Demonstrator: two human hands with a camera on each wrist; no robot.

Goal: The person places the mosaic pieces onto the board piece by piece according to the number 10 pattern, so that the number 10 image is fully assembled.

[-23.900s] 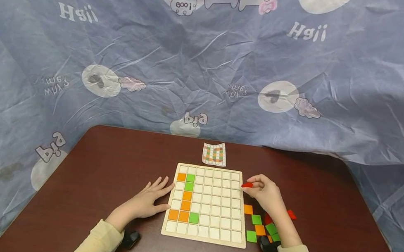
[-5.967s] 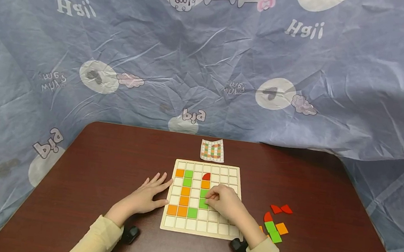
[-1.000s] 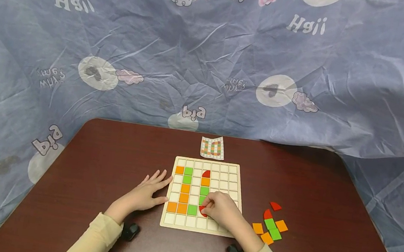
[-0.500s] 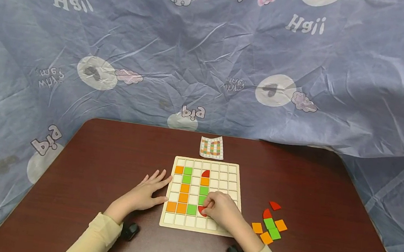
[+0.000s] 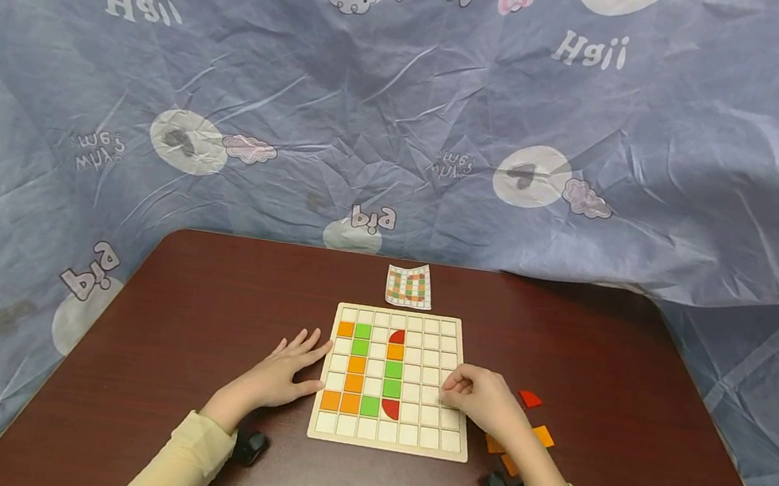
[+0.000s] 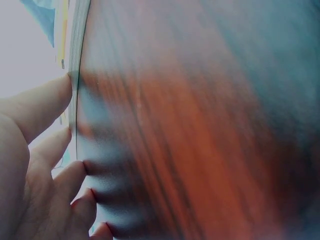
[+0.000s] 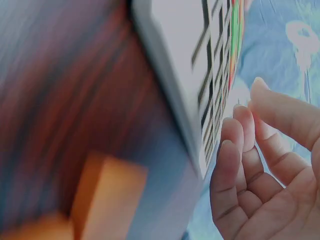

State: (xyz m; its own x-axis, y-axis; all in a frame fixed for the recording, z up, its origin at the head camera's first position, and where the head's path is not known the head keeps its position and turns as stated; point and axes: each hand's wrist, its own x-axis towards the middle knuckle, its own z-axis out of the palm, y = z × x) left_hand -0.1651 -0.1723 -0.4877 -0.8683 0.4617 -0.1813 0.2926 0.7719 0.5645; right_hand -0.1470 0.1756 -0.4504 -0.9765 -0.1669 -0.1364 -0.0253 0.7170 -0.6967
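Note:
A pale wooden grid board [image 5: 408, 435] lies on the table, with orange and green square tiles in its left columns. In its fourth column, a red quarter-circle tile [image 5: 389, 410] sits below green and orange tiles, with another red quarter-circle [image 5: 397, 337] on top. My left hand [image 5: 276, 375] rests flat beside the board, fingers spread, thumb and fingertips at its left edge; the left wrist view shows this too. Over the board's right side is my right hand [image 5: 484, 401], its fingers loosely bent and nothing between them in the right wrist view [image 7: 265, 170].
Behind the board lies a small paper pattern card [image 5: 409, 285]. To the right are loose tiles: a red quarter-circle [image 5: 529, 399], an orange square [image 5: 544, 436] and others partly hidden by the right forearm. A printed blue cloth [image 5: 404, 116] hangs behind the table.
My right hand has let go of the lower red quarter-circle, now seated in the fourth column, and moved right toward the board's edge. The left hand stays put.

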